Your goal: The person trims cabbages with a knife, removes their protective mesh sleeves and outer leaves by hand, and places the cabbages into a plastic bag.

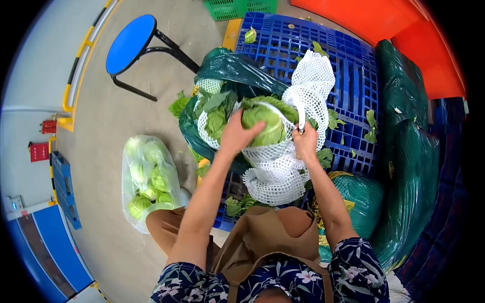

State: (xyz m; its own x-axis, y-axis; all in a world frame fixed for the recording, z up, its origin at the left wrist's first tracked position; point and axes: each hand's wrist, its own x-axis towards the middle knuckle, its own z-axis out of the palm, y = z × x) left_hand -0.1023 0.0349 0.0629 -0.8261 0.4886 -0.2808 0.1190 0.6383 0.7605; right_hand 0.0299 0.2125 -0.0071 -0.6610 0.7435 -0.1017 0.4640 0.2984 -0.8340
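A pale green cabbage (268, 126) sits in white foam netting (273, 169), within an open dark green plastic bag (237, 68). My left hand (240, 134) grips the cabbage's left side, thumb and fingers apart around it. Just right of the cabbage, my right hand (305, 141) is closed around what looks like the handle of a knife (300, 108), its pale curved blade pointing away from me. Leafy green cabbage (215, 121) lies left of my left hand, also in netting. More white foam netting (313, 76) is bunched beyond my right hand.
A blue plastic pallet (353, 96) carries loose leaves. Filled green bags (409, 161) line the right side. On the floor at left are a clear bag of cabbages (151, 177) and a blue stool (130, 44). A green crate (240, 7) stands at the back.
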